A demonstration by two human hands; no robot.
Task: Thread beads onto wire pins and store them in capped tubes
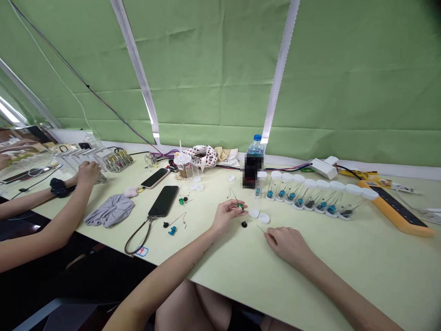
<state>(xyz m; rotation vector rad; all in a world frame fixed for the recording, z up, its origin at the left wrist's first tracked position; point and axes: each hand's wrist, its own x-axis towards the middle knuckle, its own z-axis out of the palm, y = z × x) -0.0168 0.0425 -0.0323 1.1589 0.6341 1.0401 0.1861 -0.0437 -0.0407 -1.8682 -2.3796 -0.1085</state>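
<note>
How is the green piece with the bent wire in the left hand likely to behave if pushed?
The green piece is probably light, since the left hand holds it in a fingertip pinch. Its thin wire stands up without sagging, so likely stiff but bendable. With that wire jutting out, it may tip or swivel.

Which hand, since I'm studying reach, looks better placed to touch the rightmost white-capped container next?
Probably the right hand: it is nearer the rightmost container, though it seems to pinch a thin piece. The left hand is farther off and holds a green piece.
</note>
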